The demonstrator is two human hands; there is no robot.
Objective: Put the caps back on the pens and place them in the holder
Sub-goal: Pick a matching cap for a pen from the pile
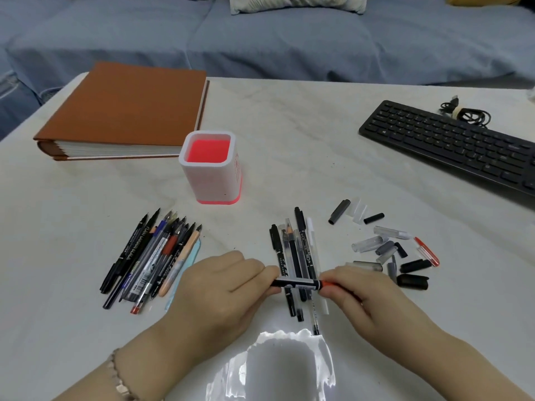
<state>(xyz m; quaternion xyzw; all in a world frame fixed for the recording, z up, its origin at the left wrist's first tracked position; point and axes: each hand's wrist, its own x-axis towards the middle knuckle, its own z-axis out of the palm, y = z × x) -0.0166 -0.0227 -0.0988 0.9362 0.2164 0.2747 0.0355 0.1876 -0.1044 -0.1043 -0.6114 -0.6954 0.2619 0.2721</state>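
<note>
I hold a black marker pen (298, 283) level between both hands, just above a small row of capped pens (295, 256). My left hand (223, 287) grips its black end. My right hand (353, 290) pinches the orange cap end (327, 284). To the left lies a heap of several uncapped pens (156, 261). Loose caps (388, 250), black, grey, clear and red, are scattered to the right. The white pen holder (210, 180), red inside, stands upright behind the pens and holds nothing I can see.
A thick brown album (127, 111) lies at the back left. A black keyboard (451, 146) with a coiled cable (466, 112) runs along the right. A blue sofa (260, 39) lies beyond the white table's far edge (318, 82).
</note>
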